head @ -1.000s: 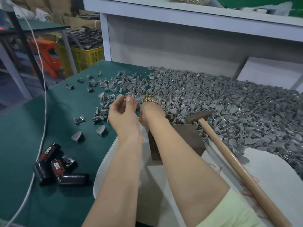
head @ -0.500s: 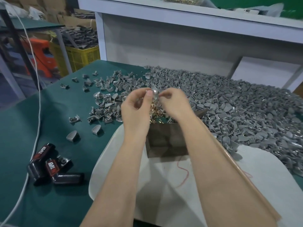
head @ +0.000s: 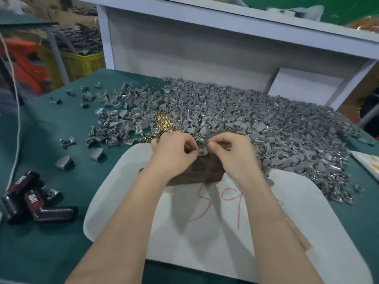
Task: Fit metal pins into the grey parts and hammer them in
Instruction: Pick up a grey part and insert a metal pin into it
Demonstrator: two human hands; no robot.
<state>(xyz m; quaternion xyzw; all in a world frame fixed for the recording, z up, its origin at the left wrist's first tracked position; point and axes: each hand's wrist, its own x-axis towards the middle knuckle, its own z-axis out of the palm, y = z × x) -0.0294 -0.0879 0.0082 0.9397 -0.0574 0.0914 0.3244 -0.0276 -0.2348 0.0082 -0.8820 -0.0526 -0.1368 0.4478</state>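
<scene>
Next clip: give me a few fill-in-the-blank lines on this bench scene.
1. The left hand and right hand pinch one grey part over a ___ block.
2. The loose pins are ___ coloured.
3. The writing on the white board is ___.
4. The table cover is ___.
Missing: brown; gold; red; green.

Black-and-red tools point(head: 30, 199) lie left on the green mat point(head: 41, 253)

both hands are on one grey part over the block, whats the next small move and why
Probably lower the grey part onto the brown block and steady it with the left hand, freeing the right hand to hammer. Both hands pinch it over the block; whether a pin is seated is too small to tell.
</scene>
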